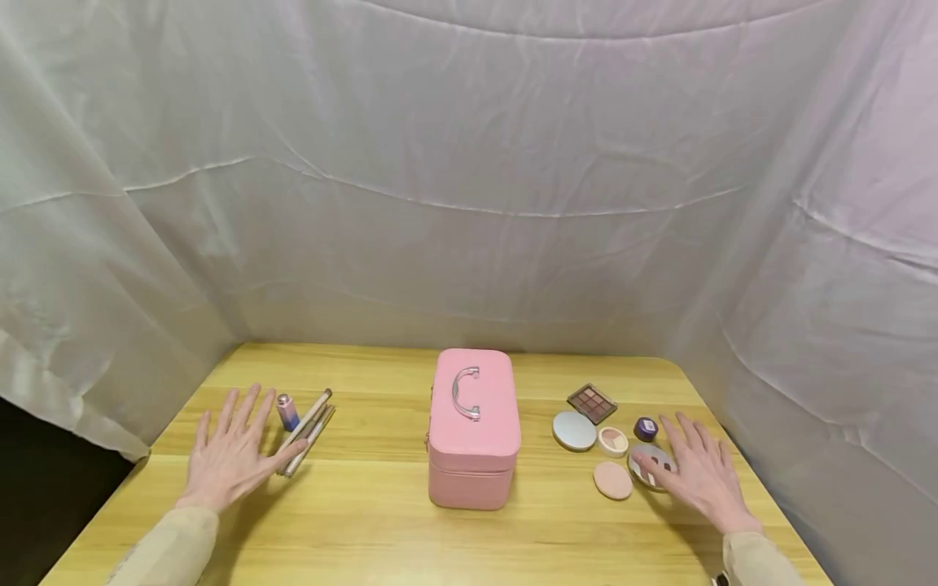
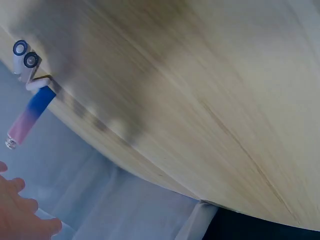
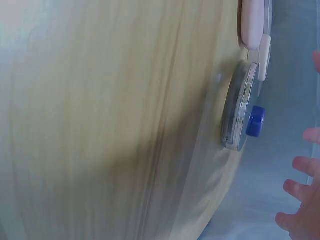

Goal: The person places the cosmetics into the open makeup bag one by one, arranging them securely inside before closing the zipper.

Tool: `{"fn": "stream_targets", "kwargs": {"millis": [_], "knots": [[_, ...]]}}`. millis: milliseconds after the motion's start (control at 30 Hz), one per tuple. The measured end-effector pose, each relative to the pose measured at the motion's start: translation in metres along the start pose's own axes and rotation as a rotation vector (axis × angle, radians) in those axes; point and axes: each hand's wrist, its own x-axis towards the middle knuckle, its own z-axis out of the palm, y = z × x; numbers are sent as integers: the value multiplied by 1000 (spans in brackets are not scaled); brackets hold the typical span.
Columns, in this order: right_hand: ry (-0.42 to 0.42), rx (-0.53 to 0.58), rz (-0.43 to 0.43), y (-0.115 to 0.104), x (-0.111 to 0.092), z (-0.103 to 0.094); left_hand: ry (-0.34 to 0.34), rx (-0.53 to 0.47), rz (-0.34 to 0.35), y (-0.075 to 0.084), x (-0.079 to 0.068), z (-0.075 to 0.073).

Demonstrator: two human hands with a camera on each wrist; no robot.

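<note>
My left hand (image 1: 229, 456) is spread with straight fingers at the left of the table, beside a pink-and-blue tube (image 1: 287, 413) and several slim makeup pencils (image 1: 315, 435). It holds nothing. On the right, my right hand (image 1: 699, 470) is likewise spread, its thumb over a round palette (image 1: 651, 465) with dark wells; whether it touches cannot be told. Close to it are a small purple jar (image 1: 646, 429), a round tricolour compact (image 1: 613, 441) and a pink round puff (image 1: 612, 480). In the right wrist view, the fingers hang apart from the purple jar (image 3: 255, 121).
A pink vanity case (image 1: 475, 423) with a silver handle stands closed mid-table. Right of it lie a silver round compact (image 1: 574, 430) and a rectangular eyeshadow palette (image 1: 592, 404). Pale curtains (image 1: 469, 203) enclose the back and sides of the wooden table (image 1: 366, 521).
</note>
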Motion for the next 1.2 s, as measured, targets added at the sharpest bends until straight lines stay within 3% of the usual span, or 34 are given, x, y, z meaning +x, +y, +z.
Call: {"fn": "stream_targets", "kwargs": {"millis": [533,833,1200], "knots": [[17,60,-17,-34,7,-2,-102,-111,-31,35,9,-4],[15,98,-55,-58,10,-5,-111,-144,-26,64,12,0],[54,291,-145,-102,11,-1,-83,-263,-3,110,17,1]]}}
